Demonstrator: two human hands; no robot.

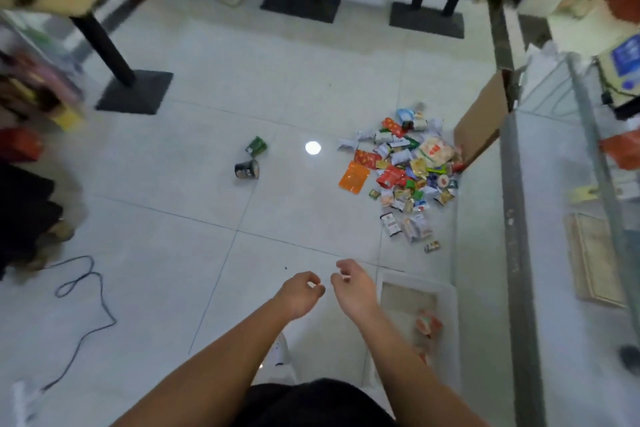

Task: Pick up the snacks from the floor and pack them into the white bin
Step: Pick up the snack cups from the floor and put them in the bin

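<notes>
The left grip [302, 292] and right grip [354, 282] hang released, fingers loosely curled on nothing, close together above the floor [277, 94]. Just right of them sits the white bin [414, 279], a few packets inside. The snacks [405, 170] lie heaped farther ahead beside a cardboard box [481, 128].

One white bin [415, 278]; two stray tubs [246, 170] [256, 146]; perhaps forty piled snacks [391, 177]

Multicoloured snack pile [405, 170] shown at right, orange pouch [354, 177] at its left edge; green packet [256, 146] and black cup [246, 170] farther left; white bin [415, 279] nearest.
</notes>
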